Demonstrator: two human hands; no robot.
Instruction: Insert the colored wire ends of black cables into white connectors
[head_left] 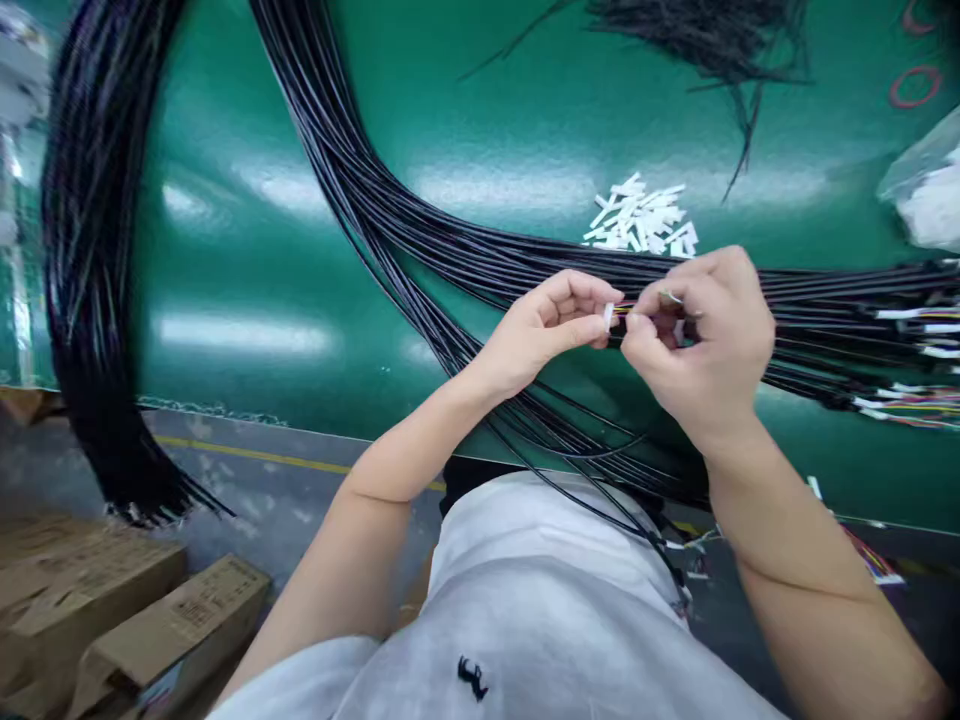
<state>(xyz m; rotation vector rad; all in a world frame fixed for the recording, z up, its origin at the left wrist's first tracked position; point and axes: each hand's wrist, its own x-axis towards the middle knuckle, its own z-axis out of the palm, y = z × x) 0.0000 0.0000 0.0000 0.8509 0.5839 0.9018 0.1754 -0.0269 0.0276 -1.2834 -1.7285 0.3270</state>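
Note:
Between the thumb and fingers of my left hand [551, 325] is a small white connector [608, 317]. Thin coloured wires [621, 311], yellow and red among them, run from it to my right hand [701, 335], whose fingers are pinched round them. Both hands hover over a long bundle of black cables [465, 235] that sweeps across the green table. Just beyond my hands lies a pile of small white plastic pieces [641, 217]. My right fingers partly hide the wires.
Another thick black cable bundle [94, 250] hangs over the table's [240, 340] left front edge. Cardboard boxes [172, 620] stand on the floor below. Dark thin strands [697, 35] lie at the back, a bag of white parts [934, 200] at right. Cable ends with coloured wires [911, 405] lie at the right.

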